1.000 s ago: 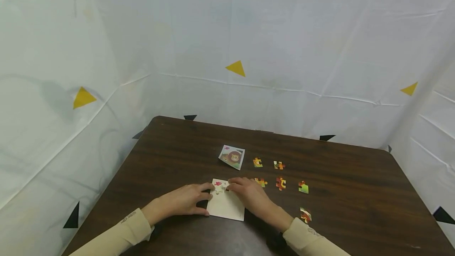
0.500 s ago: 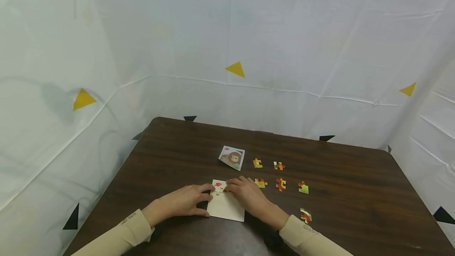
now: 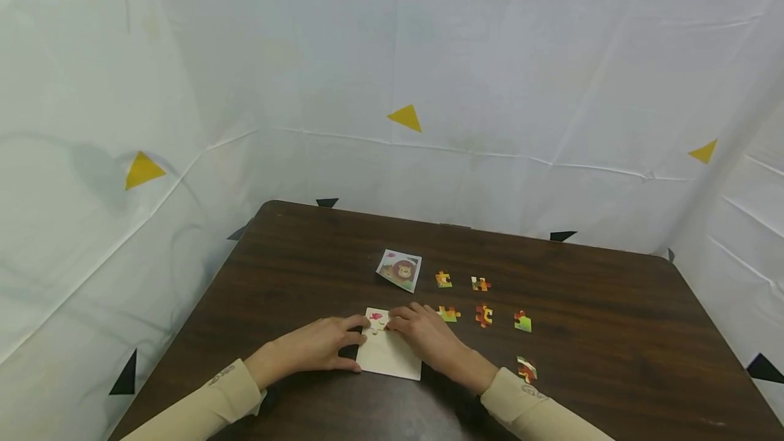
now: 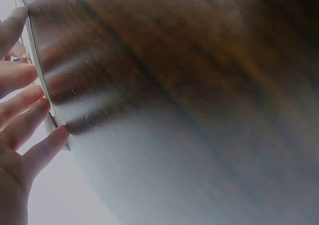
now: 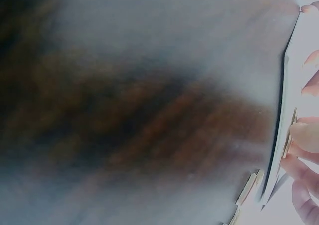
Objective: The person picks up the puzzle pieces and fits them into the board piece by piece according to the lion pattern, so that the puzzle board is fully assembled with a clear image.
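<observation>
A square white puzzle board [image 3: 388, 358] lies before me on the dark table. In its top left corner sits a jigsaw piece [image 3: 375, 316] with a pink shape. My left hand [image 3: 312, 348] rests along the board's left edge, fingers spread, with the index fingertip at that piece and the thumb near the lower corner. In the left wrist view, fingertips [image 4: 61, 131] touch the board's side. My right hand [image 3: 429, 339] reaches over the top right of the board. Its thumb and fingers pinch a thin puzzle piece [image 5: 287, 144], mostly hidden from above, close to the corner piece.
Behind the board lies a lion picture card [image 3: 399, 271] with a curled corner. Several loose puzzle pieces are spread to the right, among them a green and red piece [image 3: 523, 322] and a nearer piece [image 3: 527, 369]. White cloth [image 3: 478, 73] hangs around the table.
My right fingertips have shifted slightly left with the pinched piece, up against the corner piece. The left hand and the board have stayed in place.
</observation>
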A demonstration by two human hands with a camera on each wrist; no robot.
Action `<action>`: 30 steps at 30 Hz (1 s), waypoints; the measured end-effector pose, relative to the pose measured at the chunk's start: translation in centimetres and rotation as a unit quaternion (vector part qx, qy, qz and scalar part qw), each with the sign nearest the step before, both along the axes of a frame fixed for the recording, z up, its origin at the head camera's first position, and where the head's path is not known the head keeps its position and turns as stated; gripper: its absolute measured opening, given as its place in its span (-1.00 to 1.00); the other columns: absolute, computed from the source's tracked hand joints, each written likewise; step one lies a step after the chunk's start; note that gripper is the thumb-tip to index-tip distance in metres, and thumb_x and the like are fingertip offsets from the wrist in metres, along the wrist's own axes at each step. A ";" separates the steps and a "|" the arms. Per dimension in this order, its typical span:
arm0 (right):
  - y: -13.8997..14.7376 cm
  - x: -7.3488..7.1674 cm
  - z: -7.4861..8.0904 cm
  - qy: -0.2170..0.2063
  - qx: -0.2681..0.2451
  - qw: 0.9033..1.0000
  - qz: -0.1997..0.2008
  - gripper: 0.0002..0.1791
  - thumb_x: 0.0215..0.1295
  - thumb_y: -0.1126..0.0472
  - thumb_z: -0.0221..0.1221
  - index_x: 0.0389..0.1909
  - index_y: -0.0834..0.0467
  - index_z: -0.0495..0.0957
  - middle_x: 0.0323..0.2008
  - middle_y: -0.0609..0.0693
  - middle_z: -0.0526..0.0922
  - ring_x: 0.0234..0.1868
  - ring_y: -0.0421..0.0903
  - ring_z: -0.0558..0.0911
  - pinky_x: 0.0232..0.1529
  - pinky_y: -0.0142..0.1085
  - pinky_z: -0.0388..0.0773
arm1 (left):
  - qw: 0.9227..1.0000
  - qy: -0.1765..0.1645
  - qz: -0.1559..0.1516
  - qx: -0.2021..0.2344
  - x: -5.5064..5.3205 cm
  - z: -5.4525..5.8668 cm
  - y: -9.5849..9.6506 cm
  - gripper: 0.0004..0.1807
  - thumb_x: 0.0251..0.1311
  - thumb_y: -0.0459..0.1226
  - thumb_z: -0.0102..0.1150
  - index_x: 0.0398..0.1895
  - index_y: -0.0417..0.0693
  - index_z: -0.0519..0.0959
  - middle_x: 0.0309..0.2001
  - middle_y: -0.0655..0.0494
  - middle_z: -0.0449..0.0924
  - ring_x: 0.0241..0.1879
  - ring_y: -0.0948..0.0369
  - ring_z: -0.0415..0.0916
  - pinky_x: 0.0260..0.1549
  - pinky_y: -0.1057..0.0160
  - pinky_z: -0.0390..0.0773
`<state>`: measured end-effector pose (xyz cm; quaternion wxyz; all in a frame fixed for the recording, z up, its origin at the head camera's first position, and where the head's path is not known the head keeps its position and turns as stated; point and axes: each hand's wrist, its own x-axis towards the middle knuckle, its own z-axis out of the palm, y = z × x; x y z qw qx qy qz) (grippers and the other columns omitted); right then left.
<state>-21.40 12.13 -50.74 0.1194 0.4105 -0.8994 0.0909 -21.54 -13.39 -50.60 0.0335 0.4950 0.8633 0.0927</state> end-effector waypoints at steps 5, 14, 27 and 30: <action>0.0 0.0 0.0 0.008 0.013 1.000 -0.002 -0.84 0.28 0.23 0.23 -0.17 0.03 0.70 -0.05 -0.05 0.66 -0.13 -0.09 0.57 -0.25 -0.24 0.50 | 1.000 0.001 -0.001 0.001 0.1 0.1 0.0 -0.51 0.19 0.14 0.17 0.00 0.01 0.60 0.22 0.08 0.37 -0.07 0.25 0.54 -0.13 0.30 0.57; -0.3 0.1 0.4 0.020 0.039 0.999 0.012 -0.82 0.28 0.31 0.21 -0.15 0.07 0.69 -0.04 -0.02 0.67 -0.22 -0.09 0.55 -0.24 -0.26 0.53 | 1.000 -0.003 0.002 -0.005 0.0 0.1 -0.1 -0.51 0.20 0.14 0.17 0.02 0.01 0.60 0.23 0.07 0.36 -0.03 0.22 0.54 -0.10 0.28 0.57; -0.4 0.4 0.6 0.032 0.086 0.996 0.005 -0.78 0.25 0.31 0.24 -0.10 0.06 0.67 0.04 0.00 0.65 -0.25 -0.09 0.53 -0.30 -0.26 0.49 | 1.000 -0.009 0.001 -0.004 0.0 -0.1 -0.1 -0.51 0.21 0.14 0.14 0.02 0.01 0.59 0.24 0.05 0.33 -0.04 0.21 0.54 -0.08 0.27 0.56; -0.4 0.5 0.7 0.034 0.093 0.995 0.003 -0.78 0.24 0.30 0.24 -0.10 0.06 0.66 0.04 0.00 0.64 -0.24 -0.09 0.53 -0.29 -0.25 0.51 | 1.000 -0.012 0.002 -0.002 0.0 -0.1 -0.1 -0.50 0.21 0.14 0.14 0.04 0.01 0.59 0.25 0.05 0.33 -0.04 0.21 0.54 -0.07 0.26 0.56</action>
